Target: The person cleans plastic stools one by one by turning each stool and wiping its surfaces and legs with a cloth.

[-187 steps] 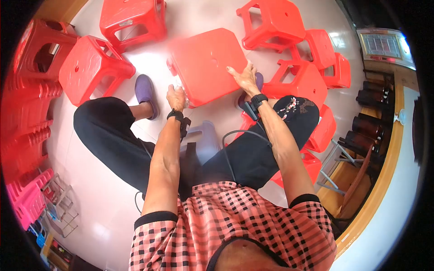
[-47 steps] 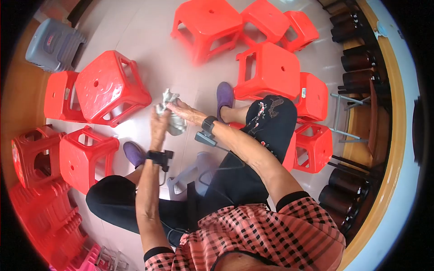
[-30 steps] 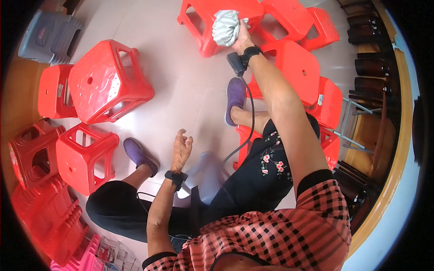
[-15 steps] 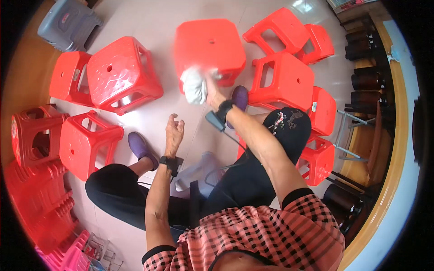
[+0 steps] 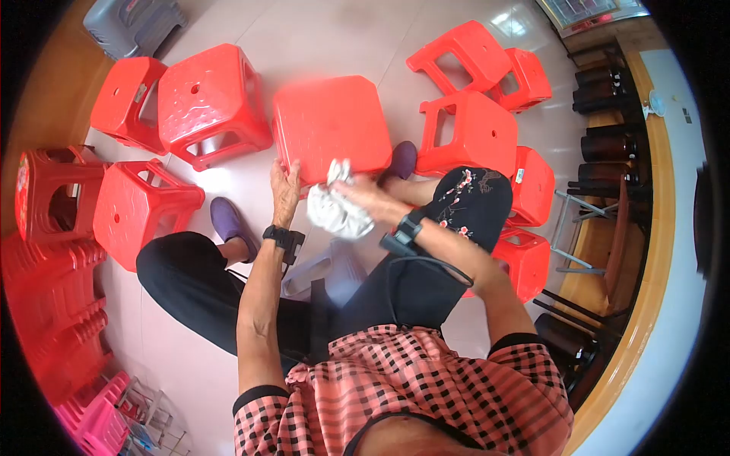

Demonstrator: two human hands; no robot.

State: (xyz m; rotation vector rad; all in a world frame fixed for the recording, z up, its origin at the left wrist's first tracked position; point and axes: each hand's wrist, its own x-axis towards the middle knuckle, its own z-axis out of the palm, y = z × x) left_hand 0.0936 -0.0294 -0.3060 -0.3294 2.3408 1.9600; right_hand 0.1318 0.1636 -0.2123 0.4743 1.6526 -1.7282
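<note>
In front of me a red plastic stool (image 5: 331, 121) stands between my feet, its square seat facing up. My left hand (image 5: 286, 190) grips the near left corner of that stool, thumb along its edge. A crumpled white cloth (image 5: 338, 213) is bunched in my right hand (image 5: 370, 199), slightly smeared by motion. The cloth lies at the stool's near edge, and its upper tip overlaps the stool's side. Both wrists carry black straps with small devices.
More red stools stand at left (image 5: 205, 99) and right (image 5: 475, 133). Stacked red stools (image 5: 57, 296) fill the lower left. A grey stool (image 5: 133, 26) is at the upper left. Dark chairs (image 5: 608, 144) and a folding frame (image 5: 574, 232) line the right wall.
My left hand has reached forward from open air onto the stool's corner. The stool is now nearer to me. My right hand has drawn the cloth back toward my body.
</note>
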